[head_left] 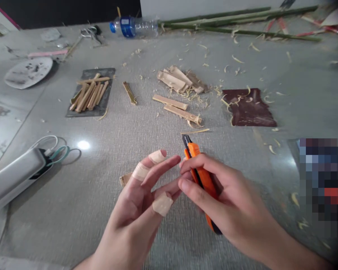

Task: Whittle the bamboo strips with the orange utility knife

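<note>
Orange box cutter [200,179] with black trim, held mid-body in right hand [225,198], nose angled away and up-left (blade extension unclear).

Orange utility knife [202,180] in right hand [225,198], left hand [141,202] alongside

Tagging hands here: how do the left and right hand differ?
The left hand has bandages on its fingers; the right hand is bare. The right hand grips an orange knife; the left hand is open beside the knife. Both are above the grey table.
</note>
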Demonstrator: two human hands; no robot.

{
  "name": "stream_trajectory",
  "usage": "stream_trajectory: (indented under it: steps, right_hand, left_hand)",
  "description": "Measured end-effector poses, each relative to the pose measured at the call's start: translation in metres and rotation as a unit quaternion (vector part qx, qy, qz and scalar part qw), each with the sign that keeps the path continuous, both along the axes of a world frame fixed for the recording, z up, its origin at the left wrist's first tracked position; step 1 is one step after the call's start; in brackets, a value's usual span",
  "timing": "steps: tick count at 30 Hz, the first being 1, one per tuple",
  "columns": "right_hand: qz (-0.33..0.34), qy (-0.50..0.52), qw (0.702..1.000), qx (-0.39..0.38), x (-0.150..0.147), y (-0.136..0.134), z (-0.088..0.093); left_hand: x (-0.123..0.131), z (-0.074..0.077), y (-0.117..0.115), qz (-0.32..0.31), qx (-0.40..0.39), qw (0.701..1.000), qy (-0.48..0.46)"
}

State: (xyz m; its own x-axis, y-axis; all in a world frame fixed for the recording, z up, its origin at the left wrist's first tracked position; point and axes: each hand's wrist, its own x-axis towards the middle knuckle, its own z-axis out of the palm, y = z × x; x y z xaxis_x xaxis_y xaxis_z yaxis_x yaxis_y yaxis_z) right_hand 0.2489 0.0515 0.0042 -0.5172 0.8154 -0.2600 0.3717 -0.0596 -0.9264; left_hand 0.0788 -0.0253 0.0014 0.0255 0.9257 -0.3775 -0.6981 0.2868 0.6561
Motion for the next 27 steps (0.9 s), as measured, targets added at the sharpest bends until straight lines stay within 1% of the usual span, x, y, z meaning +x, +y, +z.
stream_trajectory:
  steps: [5, 10, 14, 17, 20, 22, 25, 27]
  right_hand:
    - [-0.015, 0.032, 0.998, -0.043, 0.0019, -0.002, -0.0046]
    - [-0.033, 0.075, 0.993, -0.086, 0.0037, -0.0013, -0.01]
    - [-0.014, 0.064, 0.995, -0.074, 0.0034, -0.0021, -0.0072]
    - [-0.017, 0.028, 0.999, -0.038, 0.0003, -0.0025, -0.0042]
    - [-0.028, -0.002, 1.0, 0.005, -0.0016, -0.0024, -0.0038]
    - [-0.02, 0.009, 1.0, -0.003, -0.0009, -0.0019, -0.004]
    - [-0.002, 0.038, 0.998, -0.054, 0.0022, -0.0007, -0.0033]
    - [0.006, 0.038, 0.997, -0.065, 0.0043, 0.0001, -0.0024]
  left_hand:
    - [-0.0002, -0.0008, -0.0015, -0.003, 0.005, 1.0, 0.006]
    - [-0.0029, 0.002, -0.0026, -0.004, -0.003, 1.0, 0.018]
    - [-0.0041, 0.0028, -0.0016, -0.001, -0.008, 0.999, 0.033]
    - [-0.0024, 0.0015, -0.0011, -0.004, -0.015, 0.999, 0.047]
    - [0.0001, -0.0002, -0.0033, -0.002, 0.001, 0.998, 0.065]
    - [0.0013, -0.0005, -0.0052, 0.002, 0.011, 0.998, 0.066]
    - [0.0017, 0.0013, -0.0057, 0.003, 0.007, 0.998, 0.056]
    - [0.0011, 0.0031, -0.0041, 0.006, -0.002, 0.999, 0.051]
